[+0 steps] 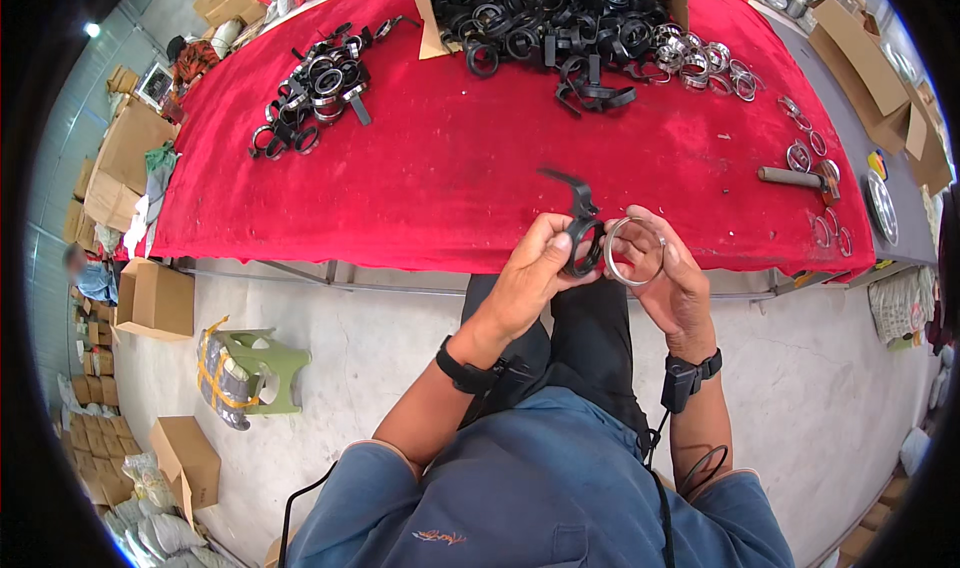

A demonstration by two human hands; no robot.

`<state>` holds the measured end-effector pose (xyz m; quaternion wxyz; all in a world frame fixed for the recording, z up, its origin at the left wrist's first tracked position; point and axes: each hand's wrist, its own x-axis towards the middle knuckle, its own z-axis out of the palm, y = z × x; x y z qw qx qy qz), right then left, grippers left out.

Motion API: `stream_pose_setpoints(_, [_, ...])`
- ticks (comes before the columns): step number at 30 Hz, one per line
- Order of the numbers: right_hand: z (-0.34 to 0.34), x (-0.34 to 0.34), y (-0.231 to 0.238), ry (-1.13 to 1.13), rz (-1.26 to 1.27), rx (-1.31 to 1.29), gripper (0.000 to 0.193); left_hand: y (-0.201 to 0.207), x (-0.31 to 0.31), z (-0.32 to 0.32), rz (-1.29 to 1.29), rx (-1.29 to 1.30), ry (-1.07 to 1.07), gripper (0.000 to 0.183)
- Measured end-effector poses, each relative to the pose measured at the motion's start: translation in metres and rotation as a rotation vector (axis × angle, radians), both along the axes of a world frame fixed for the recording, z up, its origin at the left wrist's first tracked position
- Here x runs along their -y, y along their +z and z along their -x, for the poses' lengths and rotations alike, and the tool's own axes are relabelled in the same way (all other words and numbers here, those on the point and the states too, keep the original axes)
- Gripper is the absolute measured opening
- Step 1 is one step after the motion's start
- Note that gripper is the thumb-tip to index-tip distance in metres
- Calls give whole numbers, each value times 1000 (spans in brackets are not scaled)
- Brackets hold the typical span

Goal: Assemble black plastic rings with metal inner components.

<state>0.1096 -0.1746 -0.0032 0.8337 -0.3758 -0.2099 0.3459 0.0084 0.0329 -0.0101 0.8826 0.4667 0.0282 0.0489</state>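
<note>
My left hand (528, 280) is closed around a black ring-shaped part with a flat bent arm (583, 204) that points up and away from me. Between the thumb and fingers of my right hand (682, 293) is a thin shiny metal ring (609, 252), tilted on edge. The two rings are side by side in front of my lap, at the near edge of the table; whether they touch I cannot tell. Beyond my hands, a large heap of similar black ring parts (560, 28) spills from an open carton. Loose metal rings (697, 63) lie at its right side.
Red cloth (400, 193) covers the table. A smaller pile of black and silver ring parts (325, 83) lies at left. At right are a hammer (790, 177) and scattered rings. A green stool (285, 368) and open cartons (160, 303) stand on the floor; another person (95, 280) is far left.
</note>
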Motion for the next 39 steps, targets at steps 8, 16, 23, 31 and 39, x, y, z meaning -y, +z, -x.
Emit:
stream_pose_setpoints(8, [3, 4, -6, 53, 32, -118, 79, -17, -21, 5, 80, -69, -216, 55])
stream_pose_setpoints(16, [25, -9, 9, -233, 417, 586, 80, -13, -17, 6, 34, 6, -93, 87])
stream_pose_setpoints(23, [31, -19, 15, -349, 482, 925, 78, -3, -18, 6, -2, 65, -108, 88])
stream_pose_setpoints(31, [32, -20, 12, -384, 459, 910, 77, 8, -17, 7, -78, 74, -103, 86])
stream_pose_setpoints(39, [43, -26, 7, -432, 387, 729, 73, -4, -20, -2, -103, 112, -140, 83])
